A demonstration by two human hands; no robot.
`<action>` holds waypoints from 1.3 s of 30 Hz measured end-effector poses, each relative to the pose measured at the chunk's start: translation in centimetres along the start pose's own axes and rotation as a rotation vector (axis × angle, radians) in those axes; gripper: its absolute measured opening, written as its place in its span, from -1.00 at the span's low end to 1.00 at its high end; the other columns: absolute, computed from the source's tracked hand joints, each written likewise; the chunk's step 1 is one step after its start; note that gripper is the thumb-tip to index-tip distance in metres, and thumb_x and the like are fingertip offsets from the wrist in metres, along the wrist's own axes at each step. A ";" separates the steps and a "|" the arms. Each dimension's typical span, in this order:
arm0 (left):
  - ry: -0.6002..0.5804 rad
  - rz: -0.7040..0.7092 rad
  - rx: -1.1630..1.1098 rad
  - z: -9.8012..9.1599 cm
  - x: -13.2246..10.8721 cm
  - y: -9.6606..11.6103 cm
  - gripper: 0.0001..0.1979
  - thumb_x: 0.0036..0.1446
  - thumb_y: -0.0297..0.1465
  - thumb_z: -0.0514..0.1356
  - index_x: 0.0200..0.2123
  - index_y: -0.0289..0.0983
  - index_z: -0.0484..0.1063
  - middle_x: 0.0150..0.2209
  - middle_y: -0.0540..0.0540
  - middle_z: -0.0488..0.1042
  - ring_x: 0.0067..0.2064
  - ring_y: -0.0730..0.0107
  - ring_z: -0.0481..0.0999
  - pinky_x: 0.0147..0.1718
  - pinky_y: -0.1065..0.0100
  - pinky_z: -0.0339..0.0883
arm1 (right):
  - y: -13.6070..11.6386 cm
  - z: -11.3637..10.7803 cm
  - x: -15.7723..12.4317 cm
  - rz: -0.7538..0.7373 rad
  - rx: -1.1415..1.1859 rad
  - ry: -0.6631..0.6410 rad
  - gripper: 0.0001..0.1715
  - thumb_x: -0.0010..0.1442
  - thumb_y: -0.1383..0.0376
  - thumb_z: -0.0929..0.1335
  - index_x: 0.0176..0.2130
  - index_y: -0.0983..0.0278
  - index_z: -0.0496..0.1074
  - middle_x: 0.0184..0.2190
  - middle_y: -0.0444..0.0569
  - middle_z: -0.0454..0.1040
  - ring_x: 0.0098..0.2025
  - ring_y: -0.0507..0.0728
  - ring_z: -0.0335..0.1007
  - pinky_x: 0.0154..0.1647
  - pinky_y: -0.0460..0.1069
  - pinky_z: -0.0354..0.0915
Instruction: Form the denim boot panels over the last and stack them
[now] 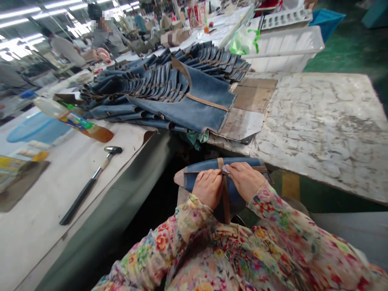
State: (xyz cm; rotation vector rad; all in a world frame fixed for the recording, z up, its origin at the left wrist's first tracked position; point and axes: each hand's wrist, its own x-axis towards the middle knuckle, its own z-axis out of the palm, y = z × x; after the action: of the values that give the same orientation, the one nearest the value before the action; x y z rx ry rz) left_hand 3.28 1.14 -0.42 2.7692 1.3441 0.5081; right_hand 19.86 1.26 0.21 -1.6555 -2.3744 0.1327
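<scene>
A curved blue denim panel (189,180), crossed by a tan strip (226,206), sits at six o'clock, held just below the table (60,190) edge. Both forearms, in floral sleeves (194,218), angle inward from the body. The left hand (207,188) grips the panel, fingers lightly curled over it. The right hand (244,180) clasps the panel at the strip's crossing, fingertips on a small metallic item (224,169), too small to identify. Neither hand is released. A stack of matching panels (169,89) lies at twelve o'clock, a hammer (87,188) at eight.
</scene>
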 end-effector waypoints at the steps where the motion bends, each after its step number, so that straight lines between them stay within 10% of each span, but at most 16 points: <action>1: 0.016 -0.007 0.008 0.0 -0.2 -0.1 -0.76 0.18 -0.39 -0.01 -0.11 -0.26 0.34 -0.05 -0.08 0.42 -0.02 0.34 0.35 -0.02 0.24 0.13 | 0.3 0.2 -0.1 -0.014 0.008 0.016 -0.66 0.23 0.32 0.15 -0.07 0.28 0.37 -0.17 0.03 0.39 -0.13 0.12 0.24 -0.18 -0.02 0.29; 12: 0.164 -0.056 0.086 -0.5 -2.5 -1.5 -0.75 0.17 -0.41 0.02 -0.09 -0.24 0.36 -0.07 -0.04 0.46 -0.03 0.38 0.38 -0.01 0.24 0.08 | 0.9 -0.7 0.2 -0.253 0.194 0.150 -0.65 0.22 0.31 0.16 -0.07 0.28 0.41 -0.10 -0.02 0.40 -0.10 0.10 0.23 -0.03 0.03 0.25; 39: 0.101 -0.287 0.175 -2.5 -6.5 -6.1 -0.72 0.19 -0.38 -0.01 -0.07 -0.24 0.37 -0.08 -0.11 0.44 -0.06 0.32 0.37 -0.05 0.25 0.11 | -7.2 1.2 6.1 -0.339 0.211 -0.178 -0.68 0.24 0.30 0.15 -0.14 0.21 0.41 -0.13 -0.02 0.38 -0.13 0.10 0.21 -0.24 -0.04 0.29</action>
State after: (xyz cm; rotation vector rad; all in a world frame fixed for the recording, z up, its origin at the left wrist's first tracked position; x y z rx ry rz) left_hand -5.83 -0.36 -0.81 2.6392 1.8548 0.5443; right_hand 11.03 4.46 1.47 -1.1733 -2.6250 0.4671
